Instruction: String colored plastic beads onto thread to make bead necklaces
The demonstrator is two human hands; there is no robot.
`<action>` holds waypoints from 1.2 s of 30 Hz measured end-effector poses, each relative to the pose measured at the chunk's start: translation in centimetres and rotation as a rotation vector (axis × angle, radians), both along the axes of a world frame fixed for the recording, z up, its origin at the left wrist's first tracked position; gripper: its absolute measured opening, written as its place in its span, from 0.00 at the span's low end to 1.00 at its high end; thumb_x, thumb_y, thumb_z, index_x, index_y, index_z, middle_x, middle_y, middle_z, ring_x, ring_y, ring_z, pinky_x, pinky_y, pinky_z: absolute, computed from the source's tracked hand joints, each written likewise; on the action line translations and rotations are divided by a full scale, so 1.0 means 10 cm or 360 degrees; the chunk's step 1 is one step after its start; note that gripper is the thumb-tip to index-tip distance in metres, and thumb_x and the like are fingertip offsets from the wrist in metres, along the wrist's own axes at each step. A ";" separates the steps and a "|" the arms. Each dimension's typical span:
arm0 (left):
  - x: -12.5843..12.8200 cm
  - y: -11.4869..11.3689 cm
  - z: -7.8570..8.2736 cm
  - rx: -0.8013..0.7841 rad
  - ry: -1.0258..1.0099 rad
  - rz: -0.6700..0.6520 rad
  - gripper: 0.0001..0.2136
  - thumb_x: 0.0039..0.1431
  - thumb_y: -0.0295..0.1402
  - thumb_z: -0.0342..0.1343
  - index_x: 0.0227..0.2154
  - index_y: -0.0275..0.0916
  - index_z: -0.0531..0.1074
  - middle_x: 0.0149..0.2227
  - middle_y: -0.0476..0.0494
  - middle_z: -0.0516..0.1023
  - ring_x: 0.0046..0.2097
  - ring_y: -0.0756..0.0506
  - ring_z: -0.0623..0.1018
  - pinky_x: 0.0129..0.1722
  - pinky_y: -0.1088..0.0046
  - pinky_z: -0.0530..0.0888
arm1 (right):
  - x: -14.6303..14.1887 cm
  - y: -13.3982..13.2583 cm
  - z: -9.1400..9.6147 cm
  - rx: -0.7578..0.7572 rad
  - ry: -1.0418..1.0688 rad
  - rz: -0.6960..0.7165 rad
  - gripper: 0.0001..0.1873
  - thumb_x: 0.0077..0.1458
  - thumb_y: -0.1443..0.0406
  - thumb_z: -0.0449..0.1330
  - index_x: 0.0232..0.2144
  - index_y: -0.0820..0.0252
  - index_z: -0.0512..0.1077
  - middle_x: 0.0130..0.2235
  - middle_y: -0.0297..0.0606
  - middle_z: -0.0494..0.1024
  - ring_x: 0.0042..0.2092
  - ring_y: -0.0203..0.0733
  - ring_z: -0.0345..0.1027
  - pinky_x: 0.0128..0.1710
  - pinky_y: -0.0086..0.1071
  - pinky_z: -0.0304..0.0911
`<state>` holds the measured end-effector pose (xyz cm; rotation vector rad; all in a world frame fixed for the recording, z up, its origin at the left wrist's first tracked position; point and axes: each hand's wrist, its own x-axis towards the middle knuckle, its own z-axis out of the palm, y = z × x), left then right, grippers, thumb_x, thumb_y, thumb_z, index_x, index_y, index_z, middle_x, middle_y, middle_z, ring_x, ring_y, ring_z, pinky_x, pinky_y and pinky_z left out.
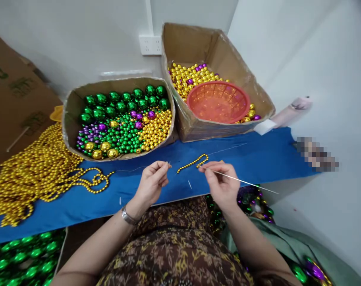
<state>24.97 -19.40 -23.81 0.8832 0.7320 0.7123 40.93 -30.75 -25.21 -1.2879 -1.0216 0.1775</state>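
My left hand (153, 182) is closed in a pinch on a thin thread end above the blue table cover (257, 157). My right hand (220, 180) is pinched on a long thin needle (248, 182) that points right. Between the hands hangs a short string of small gold beads (192, 162), running from near the right fingertips toward the left. The thread itself (228, 148) trails off across the cover to the right.
A cardboard box (71, 103) holds green, gold and purple beads. A second box (257, 93) holds gold beads and an orange basket (218, 101). A heap of gold bead strands (40, 171) lies left. Green beads (22, 254) sit lower left. More beads lie by my lap (253, 202).
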 end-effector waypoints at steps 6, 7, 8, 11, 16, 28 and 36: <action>-0.01 -0.07 0.01 -0.0038 0.0004 -0.0023 0.12 0.48 0.39 0.66 0.27 0.35 0.73 0.16 0.58 0.53 0.19 0.58 0.51 0.18 0.81 0.54 | -0.26 0.21 0.04 0.0209 -0.0482 0.0092 0.11 0.56 0.73 0.60 0.39 0.54 0.69 0.39 0.37 0.81 0.41 0.39 0.77 0.38 0.35 0.75; -0.01 -0.07 0.01 -0.0037 0.0007 -0.0029 0.13 0.48 0.40 0.66 0.27 0.35 0.73 0.17 0.58 0.53 0.19 0.57 0.51 0.18 0.81 0.54 | -0.25 0.21 0.04 0.0222 -0.0546 0.0085 0.11 0.55 0.74 0.60 0.39 0.55 0.69 0.39 0.37 0.81 0.41 0.39 0.77 0.38 0.34 0.75; -0.01 -0.07 0.01 -0.0033 0.0010 -0.0036 0.13 0.48 0.40 0.66 0.27 0.35 0.73 0.17 0.58 0.53 0.19 0.57 0.51 0.18 0.81 0.54 | -0.25 0.22 0.03 0.0228 -0.0601 0.0080 0.12 0.55 0.74 0.60 0.40 0.55 0.69 0.40 0.37 0.81 0.40 0.39 0.77 0.38 0.34 0.75; -0.03 -0.08 0.00 -0.0009 0.0023 -0.0048 0.13 0.48 0.41 0.66 0.27 0.35 0.73 0.17 0.58 0.53 0.19 0.57 0.51 0.18 0.81 0.55 | -0.24 0.23 0.01 0.0238 -0.0721 0.0072 0.12 0.55 0.73 0.61 0.41 0.55 0.69 0.41 0.38 0.81 0.40 0.39 0.77 0.38 0.33 0.75; -0.03 -0.10 -0.01 0.0005 0.0003 -0.0056 0.13 0.47 0.40 0.66 0.27 0.35 0.73 0.17 0.57 0.56 0.19 0.58 0.53 0.18 0.80 0.55 | -0.26 0.26 -0.01 0.0250 -0.0746 0.0082 0.12 0.55 0.73 0.61 0.41 0.55 0.69 0.40 0.38 0.81 0.40 0.39 0.77 0.38 0.33 0.75; -0.01 -0.11 0.00 0.0033 0.0017 -0.0068 0.14 0.47 0.41 0.66 0.27 0.35 0.73 0.18 0.56 0.60 0.19 0.57 0.55 0.18 0.80 0.55 | -0.28 0.30 -0.03 0.0263 -0.0725 0.0062 0.11 0.55 0.73 0.61 0.39 0.55 0.69 0.39 0.37 0.82 0.39 0.38 0.78 0.38 0.32 0.75; 0.00 -0.11 -0.01 0.0024 0.0018 -0.0073 0.13 0.47 0.40 0.66 0.27 0.35 0.73 0.17 0.57 0.58 0.18 0.57 0.55 0.18 0.80 0.54 | -0.28 0.30 -0.03 0.0266 -0.0732 0.0067 0.11 0.54 0.73 0.61 0.39 0.56 0.69 0.38 0.38 0.82 0.39 0.38 0.78 0.37 0.32 0.75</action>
